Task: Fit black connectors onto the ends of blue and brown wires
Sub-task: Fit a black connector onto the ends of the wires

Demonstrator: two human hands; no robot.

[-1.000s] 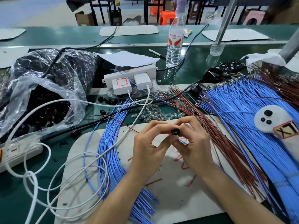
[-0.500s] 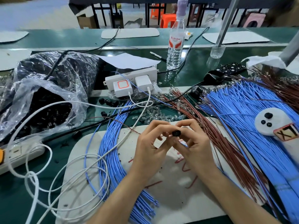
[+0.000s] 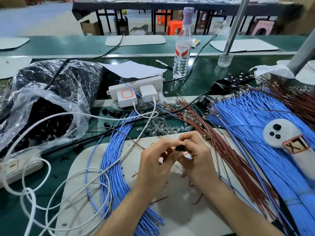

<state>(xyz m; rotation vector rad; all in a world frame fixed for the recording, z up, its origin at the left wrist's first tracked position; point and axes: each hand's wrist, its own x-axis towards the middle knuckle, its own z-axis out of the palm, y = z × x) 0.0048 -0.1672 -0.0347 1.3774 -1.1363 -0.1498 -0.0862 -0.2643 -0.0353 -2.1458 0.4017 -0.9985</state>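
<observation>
Left hand (image 3: 153, 160): centre of frame, above the white mat (image 3: 170, 212); fingers curled, fingertips pinching the black connector (image 3: 180, 148) from its left side.
Right hand (image 3: 198, 160): touching the left hand; fingers curled, pinching the same connector from the right.
Black connector: held between both hands, clear of the mat; a thin blue strand shows just below the right fingers, but whether it is seated in the connector cannot be told.
Blue wires, left bundle (image 3: 110, 159): lie in an arc across the mat's left part; no connector visible on their ends.
Blue wires, right pile (image 3: 255, 133): large fan at right of frame, unfitted as far as can be seen.
Brown wires (image 3: 225, 150): spread just right of the hands, ends bare of connectors.
Connector bag (image 3: 42, 120): left of frame, open and well stocked.
Progress (judged): one fitting in hand; nearly all wires remain.
</observation>
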